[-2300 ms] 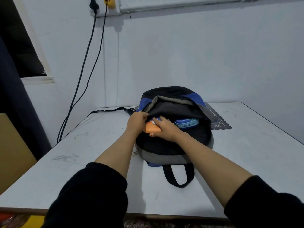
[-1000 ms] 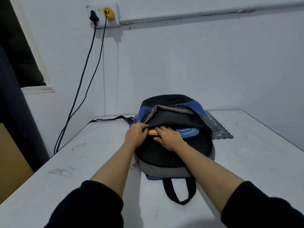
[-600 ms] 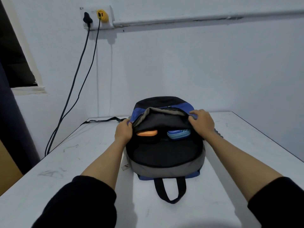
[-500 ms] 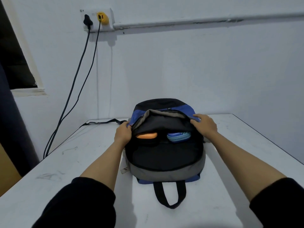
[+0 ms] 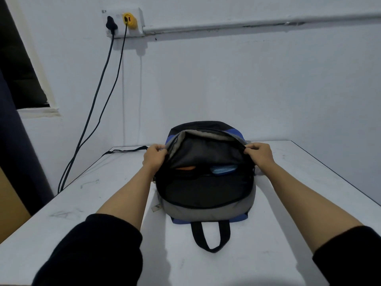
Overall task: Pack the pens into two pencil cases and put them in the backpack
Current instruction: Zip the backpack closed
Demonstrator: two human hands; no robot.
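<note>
Head view: left grip (image 5: 154, 157) and right grip (image 5: 260, 155) pinch gaping black-blue backpack (image 5: 206, 196) edges.

One backpack (image 5: 206, 211) lies on one surface (image 5: 292, 203). Two pencil cases show in its opening: one orange pencil case (image 5: 185, 168) and one blue pencil case (image 5: 223, 169). Two hands grip its rim, the left hand (image 5: 154, 156) and the right hand (image 5: 259, 154). One carry loop (image 5: 210, 237) shows. One wall socket (image 5: 123, 21) carries two plugs, one black plug (image 5: 111, 24) and one yellow plug (image 5: 128, 20), with two cables (image 5: 78, 146).
</note>
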